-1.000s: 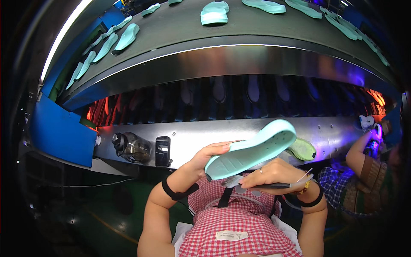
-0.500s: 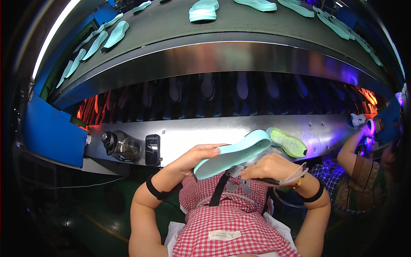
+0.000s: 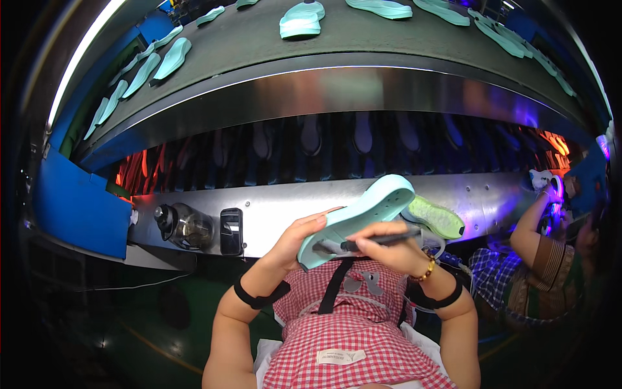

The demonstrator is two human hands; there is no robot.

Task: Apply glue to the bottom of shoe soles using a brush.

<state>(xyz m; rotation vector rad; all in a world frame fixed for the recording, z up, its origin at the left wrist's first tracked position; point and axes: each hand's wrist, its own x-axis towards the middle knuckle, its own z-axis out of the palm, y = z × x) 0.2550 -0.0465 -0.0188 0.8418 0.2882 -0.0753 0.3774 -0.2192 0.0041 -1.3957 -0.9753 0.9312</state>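
Observation:
My left hand point(image 3: 290, 243) grips the edge of a turquoise shoe sole point(image 3: 370, 206), which is tilted with its hollow inner side toward me. A black-handled brush point(image 3: 353, 246) is held in my right hand point(image 3: 396, 254) like a pen. Its bristle end reaches into the hollow at the near end of the sole, over a wet-looking patch. Just beyond my right hand, a pale green sole point(image 3: 437, 218) with a whitish filling lies on the metal ledge point(image 3: 272, 211), partly covered by the turquoise one.
A dark-lidded bottle point(image 3: 188, 225) and a black phone point(image 3: 231, 231) stand on the ledge to the left. Several turquoise soles ride on the dark belt point(image 3: 227, 42) above. Lit, glowing racks of soles fill the slot beneath it. Another person's arm point(image 3: 532, 227) is at the right.
My right hand has come up and left, bringing the brush from below the sole into its hollow. The turquoise sole has been raised slightly at its far end.

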